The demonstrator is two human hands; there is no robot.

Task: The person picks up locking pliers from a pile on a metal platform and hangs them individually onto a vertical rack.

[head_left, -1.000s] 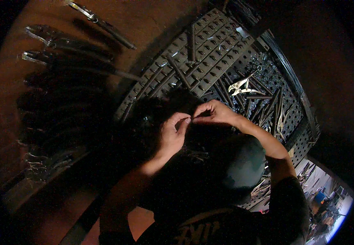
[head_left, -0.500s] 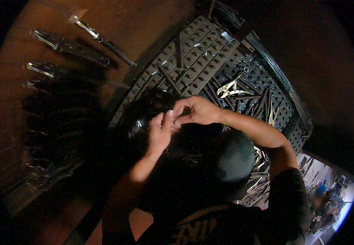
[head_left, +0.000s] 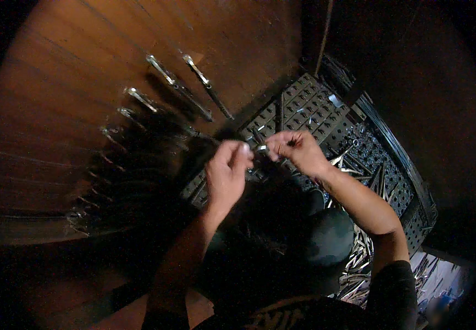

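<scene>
My left hand (head_left: pixel 227 175) is raised in the middle of the view, its fingers curled together with thumb and forefinger close. Whatever lies between them is too dark and blurred to make out. Facing it, my right hand (head_left: pixel 298 153) pinches a small shiny metal piece (head_left: pixel 262 148) at its fingertips, in the narrow gap between the hands. The kind of piece cannot be read. Both hands hover over the near edge of a dark metal plate with rows of slots (head_left: pixel 309 91).
A row of locking pliers (head_left: pixel 178 87) hangs or stands along the brown surface at left. Perforated metal (head_left: pixel 414 226) at right carries loose dark rods and shiny pliers (head_left: pixel 338 159). Beside my knee lies a heap of metal parts (head_left: pixel 356 269).
My hands have drawn apart, and the small shiny piece now shows between them. The view has shifted, so the plate and the pliers row sit lower and further right.
</scene>
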